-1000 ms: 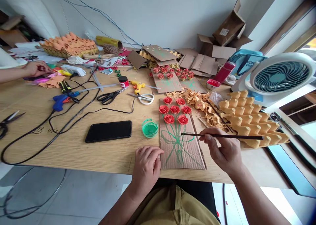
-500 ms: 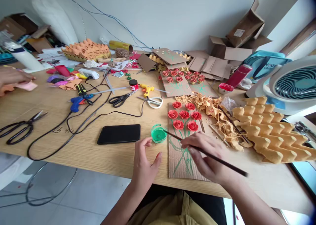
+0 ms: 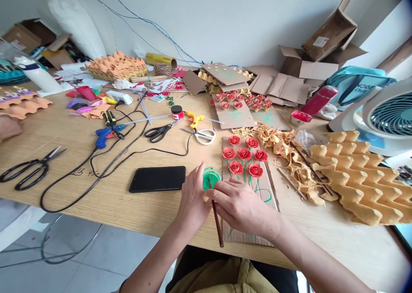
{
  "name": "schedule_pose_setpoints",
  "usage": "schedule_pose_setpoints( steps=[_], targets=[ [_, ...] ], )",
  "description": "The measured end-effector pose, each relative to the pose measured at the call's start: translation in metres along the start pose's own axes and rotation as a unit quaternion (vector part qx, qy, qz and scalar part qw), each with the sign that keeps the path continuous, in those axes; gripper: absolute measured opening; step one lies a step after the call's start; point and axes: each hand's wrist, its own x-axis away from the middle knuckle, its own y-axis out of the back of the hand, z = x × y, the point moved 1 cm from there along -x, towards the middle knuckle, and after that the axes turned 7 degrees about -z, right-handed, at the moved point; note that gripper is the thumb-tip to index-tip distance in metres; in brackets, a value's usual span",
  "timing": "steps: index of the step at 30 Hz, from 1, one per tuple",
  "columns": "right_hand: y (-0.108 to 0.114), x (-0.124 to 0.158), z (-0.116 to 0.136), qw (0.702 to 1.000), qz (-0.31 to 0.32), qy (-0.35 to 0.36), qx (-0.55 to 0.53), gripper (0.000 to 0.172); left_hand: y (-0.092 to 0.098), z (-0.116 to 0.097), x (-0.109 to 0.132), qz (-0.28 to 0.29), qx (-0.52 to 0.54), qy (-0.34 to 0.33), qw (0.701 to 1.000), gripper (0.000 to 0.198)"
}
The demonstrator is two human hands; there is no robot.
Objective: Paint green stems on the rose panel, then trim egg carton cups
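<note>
A slim dark paintbrush [image 3: 217, 224] is held right of the frame's middle, its upper end lowered into a small cup of green paint [image 3: 215, 176]. Its long axis runs almost straight up and down the frame, the free end pointed at the lower edge. The brush is pinched between thumb and fingers of the right hand [image 3: 244, 205], which is set to the cup's lower right. The left hand [image 3: 193, 196] is curved along the cup's left side, fingers raised; whether the cup is gripped or merely shielded cannot be told.

Just right of the cup, a cardboard panel [image 3: 234, 236] is laid lengthwise up the frame, partly covered by the right hand, the nearer of the two. Seven red roses [image 3: 244, 154] are mounted on its upper half, above green painted lines.

Farther out, a smartphone [image 3: 157, 179] is placed to the left, and a yellow egg tray [image 3: 363, 177] to the right.
</note>
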Motion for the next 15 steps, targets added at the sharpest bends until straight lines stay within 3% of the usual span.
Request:
schedule_pose_setpoints(
  steps=[8, 15],
  targets=[
    [0.007, 0.012, -0.004, 1.0, 0.003, -0.008, 0.001, 0.033, 0.0, -0.001, -0.005, 0.01, -0.002, -0.011, 1.0, 0.065],
    [0.025, 0.051, -0.013, 0.996, -0.03, -0.088, -0.014, 0.036, 0.005, 0.0, -0.01, 0.001, 0.023, -0.01, 1.0, 0.071]
  ],
)
